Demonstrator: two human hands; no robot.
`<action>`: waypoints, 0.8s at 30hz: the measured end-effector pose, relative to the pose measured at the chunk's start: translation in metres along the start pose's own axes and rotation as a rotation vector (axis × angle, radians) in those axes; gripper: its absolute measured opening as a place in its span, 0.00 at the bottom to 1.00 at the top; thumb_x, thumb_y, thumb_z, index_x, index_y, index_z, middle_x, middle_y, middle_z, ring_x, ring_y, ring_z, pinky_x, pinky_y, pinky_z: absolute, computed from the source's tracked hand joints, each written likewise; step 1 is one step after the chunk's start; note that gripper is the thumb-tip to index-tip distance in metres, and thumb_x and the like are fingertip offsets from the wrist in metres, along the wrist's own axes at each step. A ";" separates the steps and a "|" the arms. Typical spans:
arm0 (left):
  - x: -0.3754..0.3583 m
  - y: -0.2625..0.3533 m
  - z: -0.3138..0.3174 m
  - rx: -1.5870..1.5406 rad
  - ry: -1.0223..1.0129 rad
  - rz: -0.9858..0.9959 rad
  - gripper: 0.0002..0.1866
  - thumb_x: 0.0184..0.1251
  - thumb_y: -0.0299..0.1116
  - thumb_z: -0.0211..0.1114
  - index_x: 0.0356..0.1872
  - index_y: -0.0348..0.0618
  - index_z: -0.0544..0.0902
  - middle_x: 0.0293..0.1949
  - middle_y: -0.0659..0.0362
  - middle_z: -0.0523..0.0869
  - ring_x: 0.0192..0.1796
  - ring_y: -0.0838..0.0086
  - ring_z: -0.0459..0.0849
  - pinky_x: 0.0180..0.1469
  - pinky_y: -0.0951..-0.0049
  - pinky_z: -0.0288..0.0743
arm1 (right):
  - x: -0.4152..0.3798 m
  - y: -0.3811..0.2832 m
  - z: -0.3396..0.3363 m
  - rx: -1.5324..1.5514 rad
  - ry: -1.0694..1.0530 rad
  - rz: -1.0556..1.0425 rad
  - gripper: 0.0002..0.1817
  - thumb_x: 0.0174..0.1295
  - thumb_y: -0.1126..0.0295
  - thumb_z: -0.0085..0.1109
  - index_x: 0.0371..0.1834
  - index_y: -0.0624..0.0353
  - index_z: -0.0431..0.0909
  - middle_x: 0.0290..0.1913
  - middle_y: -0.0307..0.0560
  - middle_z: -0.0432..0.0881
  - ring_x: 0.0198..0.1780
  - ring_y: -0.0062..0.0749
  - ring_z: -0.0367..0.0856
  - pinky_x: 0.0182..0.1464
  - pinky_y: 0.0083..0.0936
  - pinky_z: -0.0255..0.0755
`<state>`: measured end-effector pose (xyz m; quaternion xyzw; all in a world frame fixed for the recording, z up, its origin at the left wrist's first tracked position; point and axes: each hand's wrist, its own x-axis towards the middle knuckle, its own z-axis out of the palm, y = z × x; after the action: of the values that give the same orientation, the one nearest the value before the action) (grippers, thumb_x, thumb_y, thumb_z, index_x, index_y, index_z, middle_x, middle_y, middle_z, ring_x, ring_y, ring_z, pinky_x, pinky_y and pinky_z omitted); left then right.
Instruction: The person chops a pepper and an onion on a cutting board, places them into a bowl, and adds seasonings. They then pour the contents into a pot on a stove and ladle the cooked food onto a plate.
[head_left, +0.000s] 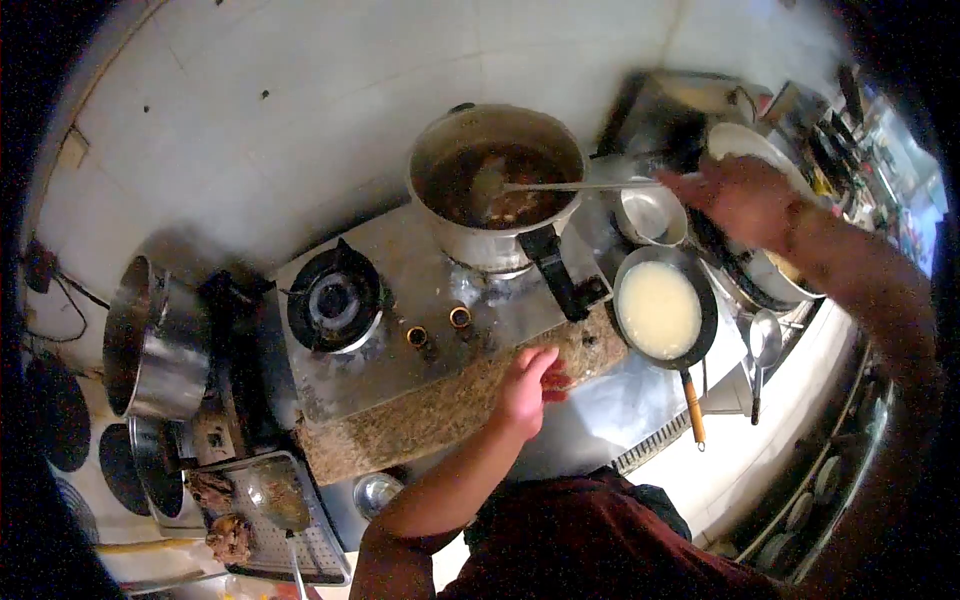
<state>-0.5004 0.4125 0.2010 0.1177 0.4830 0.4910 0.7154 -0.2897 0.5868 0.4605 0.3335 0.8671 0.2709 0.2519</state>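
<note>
A large metal pot (470,238) with dark broth and pieces in it stands on the right burner of the stove. My right hand (745,200) is closed round the end of a long-handled ladle (590,186), whose head dips into the broth. In front of the stove my left hand (530,390) hangs in the air, fingers partly curled and apart, holding nothing. Near it, the pot's black handle (556,275) points toward me. To the right sits a pan (712,325) of pale liquid with a wooden handle, and behind that a small metal bowl (650,215).
The left burner (335,298) has no pot on it. Far left stands a steel pot (175,345); below it a perforated tray (325,550) holds meat and a skimmer. A spoon (765,345) lies at the right, with utensils behind.
</note>
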 end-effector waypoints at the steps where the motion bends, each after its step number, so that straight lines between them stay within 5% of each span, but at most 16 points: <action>1: 0.006 0.010 0.013 -0.092 -0.016 0.005 0.11 0.68 0.42 0.59 0.39 0.46 0.75 0.33 0.61 0.81 0.31 0.74 0.82 0.27 0.73 0.74 | -0.006 0.014 -0.016 -0.076 0.084 -0.013 0.26 0.64 0.67 0.47 0.68 0.41 0.65 0.33 0.54 0.80 0.29 0.45 0.84 0.26 0.40 0.79; 6: 0.041 0.043 0.050 -0.276 -0.144 0.024 0.13 0.67 0.44 0.60 0.42 0.46 0.75 0.32 0.62 0.81 0.33 0.73 0.83 0.28 0.72 0.75 | -0.036 0.058 -0.032 -0.250 0.092 0.023 0.27 0.62 0.68 0.50 0.67 0.39 0.65 0.32 0.52 0.79 0.28 0.43 0.83 0.25 0.39 0.78; 11: 0.056 0.047 0.073 -0.237 -0.104 0.009 0.10 0.66 0.40 0.62 0.40 0.46 0.76 0.24 0.63 0.79 0.23 0.73 0.80 0.21 0.74 0.70 | -0.023 0.043 -0.061 -0.249 -0.001 -0.043 0.30 0.59 0.71 0.55 0.67 0.41 0.66 0.34 0.52 0.80 0.32 0.41 0.83 0.29 0.37 0.79; 14: 0.062 0.038 0.075 -0.271 -0.081 0.054 0.07 0.65 0.36 0.62 0.36 0.47 0.75 0.23 0.64 0.76 0.20 0.74 0.76 0.18 0.75 0.64 | 0.010 0.023 -0.037 0.002 -0.269 0.048 0.34 0.54 0.76 0.58 0.67 0.45 0.67 0.38 0.52 0.81 0.37 0.41 0.83 0.34 0.33 0.78; 19: 0.060 0.034 0.058 -0.447 -0.080 -0.004 0.08 0.63 0.34 0.63 0.32 0.47 0.73 0.21 0.65 0.74 0.20 0.75 0.74 0.18 0.75 0.62 | 0.022 0.014 0.004 0.385 -0.135 0.090 0.36 0.49 0.79 0.57 0.67 0.47 0.68 0.38 0.53 0.82 0.35 0.39 0.83 0.35 0.32 0.78; 24: 0.058 0.036 0.057 -0.409 -0.052 -0.001 0.07 0.62 0.34 0.64 0.32 0.47 0.74 0.21 0.64 0.75 0.20 0.75 0.74 0.19 0.77 0.62 | -0.010 0.067 -0.033 0.793 -0.143 0.093 0.37 0.46 0.81 0.56 0.66 0.50 0.69 0.38 0.55 0.82 0.34 0.37 0.84 0.36 0.31 0.77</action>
<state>-0.4727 0.4952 0.2200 -0.0178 0.3546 0.5752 0.7370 -0.2735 0.6117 0.5294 0.4618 0.8687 -0.0973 0.1508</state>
